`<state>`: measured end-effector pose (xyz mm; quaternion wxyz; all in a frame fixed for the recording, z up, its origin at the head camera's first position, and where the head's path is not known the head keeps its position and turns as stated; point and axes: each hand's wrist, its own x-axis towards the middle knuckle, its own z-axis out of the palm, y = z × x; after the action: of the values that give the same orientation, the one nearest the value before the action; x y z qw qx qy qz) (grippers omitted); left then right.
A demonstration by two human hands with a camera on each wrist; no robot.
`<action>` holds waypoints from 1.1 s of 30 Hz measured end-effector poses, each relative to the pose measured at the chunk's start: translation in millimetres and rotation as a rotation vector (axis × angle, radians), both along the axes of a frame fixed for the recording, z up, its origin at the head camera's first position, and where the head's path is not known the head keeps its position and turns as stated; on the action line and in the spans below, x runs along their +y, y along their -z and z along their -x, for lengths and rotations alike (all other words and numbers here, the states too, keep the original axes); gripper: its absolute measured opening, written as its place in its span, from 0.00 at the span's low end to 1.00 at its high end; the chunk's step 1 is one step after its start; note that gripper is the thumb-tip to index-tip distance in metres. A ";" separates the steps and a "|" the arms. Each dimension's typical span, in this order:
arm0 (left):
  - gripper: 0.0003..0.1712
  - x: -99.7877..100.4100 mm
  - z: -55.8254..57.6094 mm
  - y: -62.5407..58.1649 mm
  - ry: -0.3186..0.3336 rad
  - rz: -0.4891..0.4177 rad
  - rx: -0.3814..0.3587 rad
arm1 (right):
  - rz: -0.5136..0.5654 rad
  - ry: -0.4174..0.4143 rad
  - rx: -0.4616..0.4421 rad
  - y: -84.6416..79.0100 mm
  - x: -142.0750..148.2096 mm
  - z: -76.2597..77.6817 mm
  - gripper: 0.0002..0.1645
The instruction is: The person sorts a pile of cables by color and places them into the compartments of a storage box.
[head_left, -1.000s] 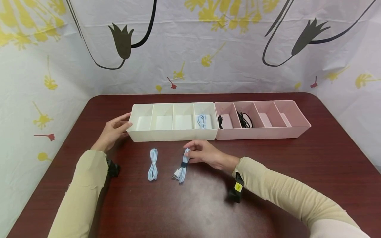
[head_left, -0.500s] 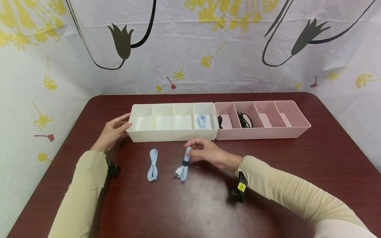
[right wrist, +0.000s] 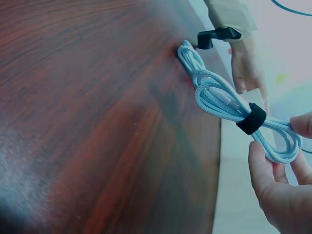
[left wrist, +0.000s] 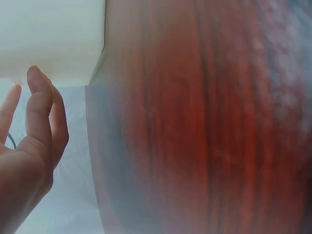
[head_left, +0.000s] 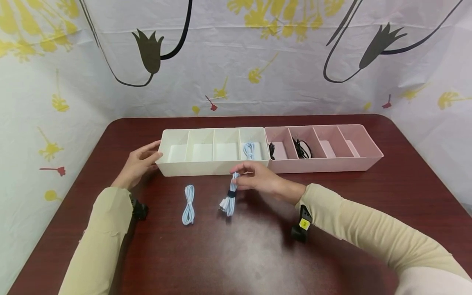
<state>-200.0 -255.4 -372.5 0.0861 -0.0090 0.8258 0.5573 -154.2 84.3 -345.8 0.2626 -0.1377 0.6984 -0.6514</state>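
Note:
My right hand point(head_left: 258, 177) pinches one end of a coiled light-blue charging cable point(head_left: 230, 198), bound in the middle by a black strap point(right wrist: 252, 119). The cable hangs above the table, in front of the white divided box point(head_left: 212, 168); its pale plug shows at the lower end. My left hand point(head_left: 138, 163) rests its fingertips against that box's left end, fingers slightly bent, as the left wrist view point(left wrist: 39, 122) also shows. A second coiled blue cable point(head_left: 188, 205) lies on the table between the hands. Another blue cable point(head_left: 248, 150) sits in the white box's rightmost compartment.
A pink divided box point(head_left: 324, 164) adjoins the white one on its right. Black cables point(head_left: 302, 148) lie in its two left compartments. Both boxes stand toward the back of the dark red-brown table point(head_left: 206, 258), before a patterned cloth point(head_left: 236, 61).
My right hand has lifted the strapped cable and moved it slightly toward the boxes and to the right. The left hand stays at the white box's end.

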 end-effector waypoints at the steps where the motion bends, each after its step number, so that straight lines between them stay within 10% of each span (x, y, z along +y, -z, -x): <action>1: 0.36 -0.3 -0.1 0.0 -0.001 -0.003 0.000 | -0.002 -0.003 0.008 -1.9 -0.4 0.7 0.22; 33: 0.37 -1.4 -0.4 0.7 0.018 0.002 0.023 | -0.156 0.044 0.172 -53.8 -8.9 38.3 0.16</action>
<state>-199.6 -256.8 -373.2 0.0818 0.0049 0.8274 0.5556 -192.5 75.4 -292.0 0.1974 -0.1568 0.7698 -0.5864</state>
